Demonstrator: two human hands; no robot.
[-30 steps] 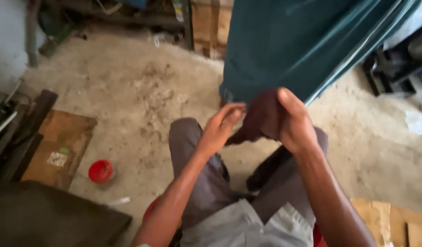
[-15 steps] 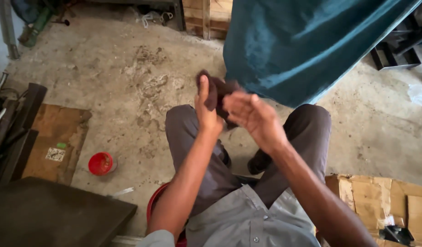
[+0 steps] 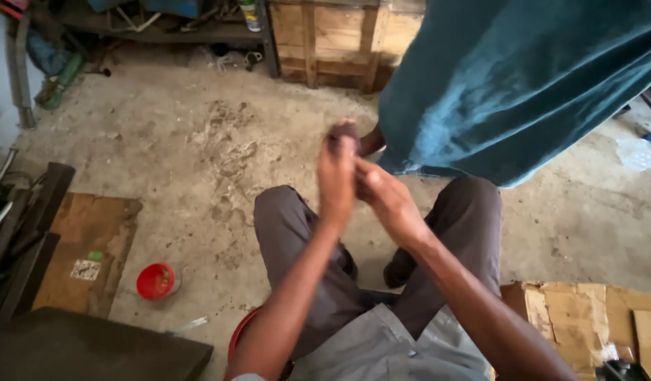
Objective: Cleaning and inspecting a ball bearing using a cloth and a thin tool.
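A seated person, seen from above, raised both hands in front of the knees. The left hand (image 3: 337, 175) stood upright, blurred, its fingers closed around a small dark brown cloth (image 3: 343, 131) whose bunched top showed just above the fingertips. The right hand (image 3: 383, 197) pressed against the left from the side, fingers curled toward the same cloth; whether it actually gripped the cloth could not be told. The cloth sat at the top of the joined hands, just beside the lower edge of a large teal velvet fabric (image 3: 523, 92) that hung over the upper right of the scene. The person wore dark grey trousers (image 3: 290, 240) and a lighter grey shirt (image 3: 382, 349). The concrete floor (image 3: 163, 141) was stained and dusty. A small red bowl (image 3: 156, 281) stood on it to the left, next to a flattened cardboard sheet (image 3: 86, 247). A wooden crate (image 3: 332, 39) stood at the far wall, and more cardboard (image 3: 586, 317) lay at the lower right.
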